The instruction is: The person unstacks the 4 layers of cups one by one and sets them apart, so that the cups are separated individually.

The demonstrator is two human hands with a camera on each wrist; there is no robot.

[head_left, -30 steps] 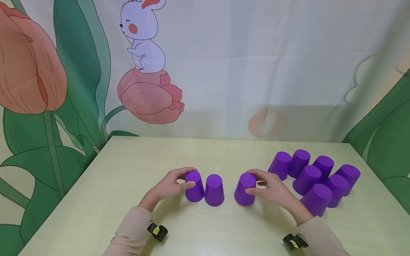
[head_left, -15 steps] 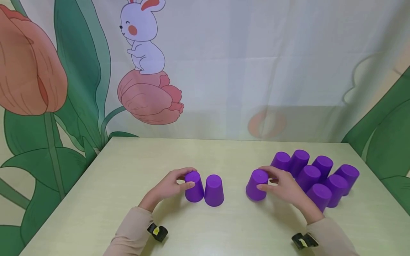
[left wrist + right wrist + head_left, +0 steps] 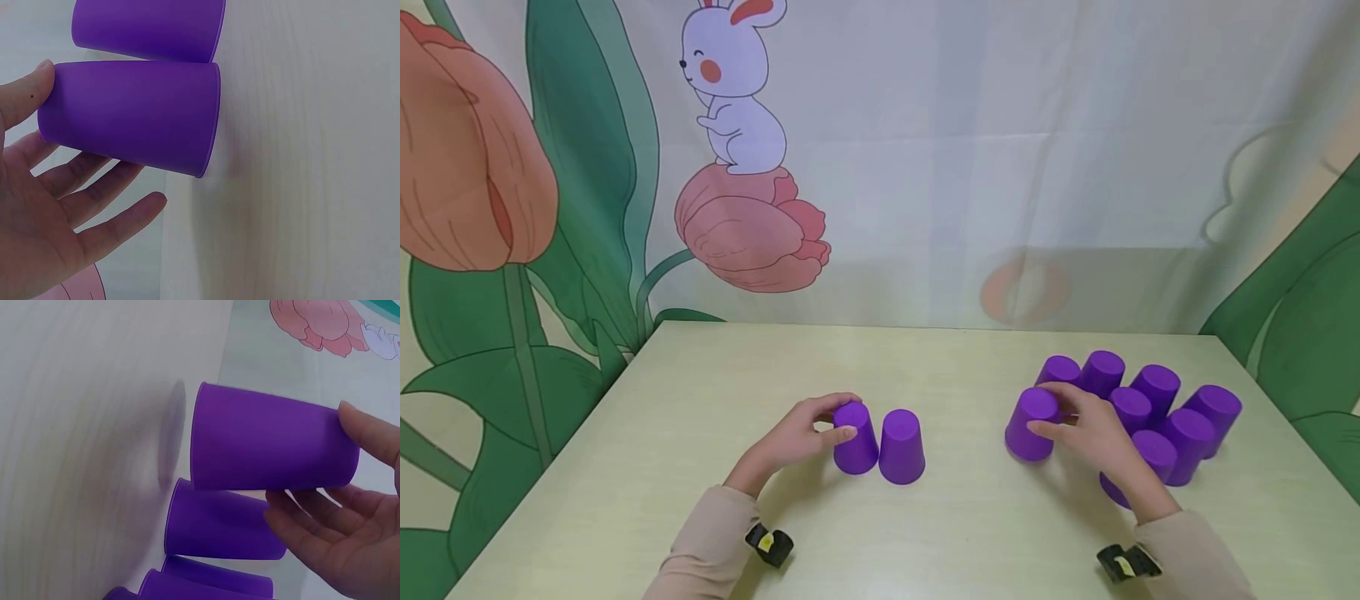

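Note:
My left hand (image 3: 797, 435) grips an upside-down purple cup (image 3: 853, 450) near its narrow end, thumb on the near side, fingers behind. Close to its right stands a second upside-down purple cup (image 3: 902, 447), which no hand touches. Over on the right, my right hand (image 3: 1090, 425) holds another purple cup (image 3: 1028, 433) between thumb and fingers, mouth downward. The right wrist view shows this held cup (image 3: 269, 440) raised off the table, with its shadow below the rim. In the left wrist view, the fingers (image 3: 122, 231) spread along the far side of the left-held cup (image 3: 131, 112).
Several upside-down purple cups (image 3: 1187, 437) stand in a close group at the right of the pale wooden table (image 3: 715, 367), partly hidden by my right hand and forearm. Behind the table hangs a cloth (image 3: 880, 208) printed with tulips and a rabbit.
My right hand has carried its cup to the right and slightly away from me, up to the group of cups. The left hand and its two cups have stayed put.

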